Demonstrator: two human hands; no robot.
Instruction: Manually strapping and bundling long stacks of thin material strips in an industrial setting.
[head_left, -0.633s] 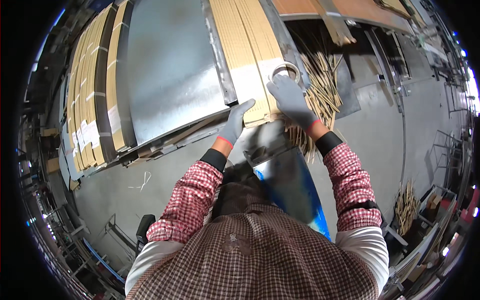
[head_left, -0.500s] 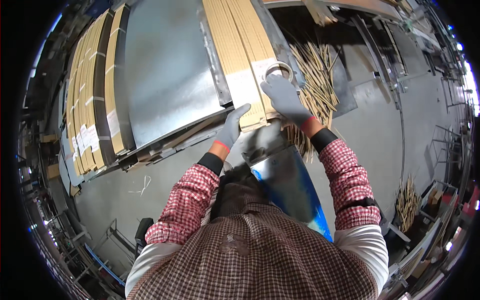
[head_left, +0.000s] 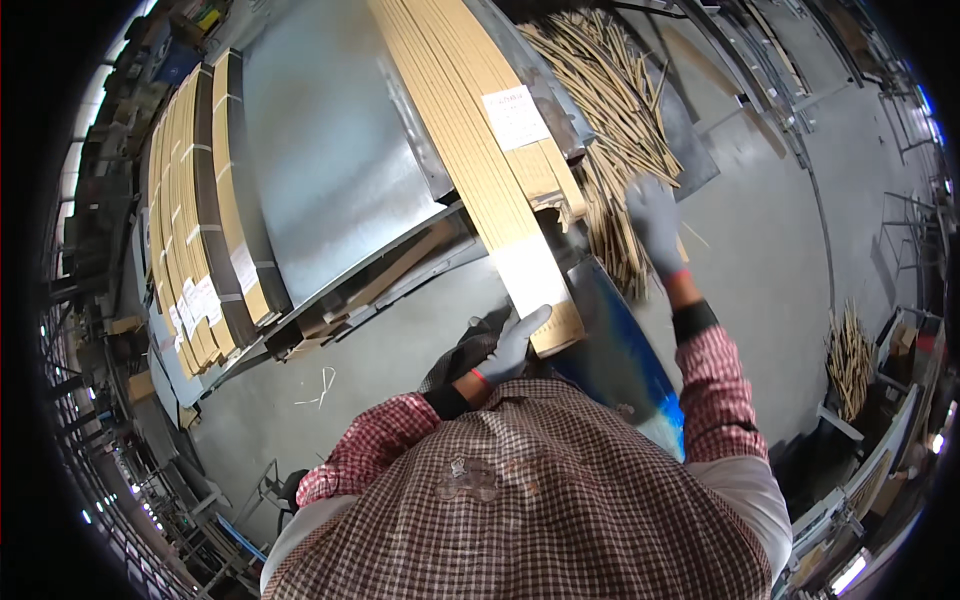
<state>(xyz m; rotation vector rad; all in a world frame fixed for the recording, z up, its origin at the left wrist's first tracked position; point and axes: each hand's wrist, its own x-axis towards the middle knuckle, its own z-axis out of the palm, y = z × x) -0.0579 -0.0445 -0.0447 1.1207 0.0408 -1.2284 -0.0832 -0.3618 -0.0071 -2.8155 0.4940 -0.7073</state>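
My left hand [head_left: 518, 340], in a grey glove, is closed on the near end of a long bundle of tan cardboard strips [head_left: 480, 205]. Its thumb lies over the top edge, beside a white label. That bundle juts toward my body, past a shorter bundle [head_left: 548, 180] on its right that carries a white paper label [head_left: 515, 117]. My right hand [head_left: 655, 220], gloved too, is off to the right above a loose heap of thin brown sticks [head_left: 610, 110]. Motion smears its fingers, and I cannot make out anything in them.
A grey metal sheet [head_left: 320, 130] covers the stack to the left. Strapped cardboard bundles [head_left: 185, 220] with labels lie at its far left. A blue-edged metal panel [head_left: 630, 350] stands close in front of me. More brown sticks [head_left: 848, 365] stand at the right.
The long bundle has slid toward me, with my left hand at its end. My right hand has left the labelled bundle and moved right. The pale tape-like ring by it no longer shows.
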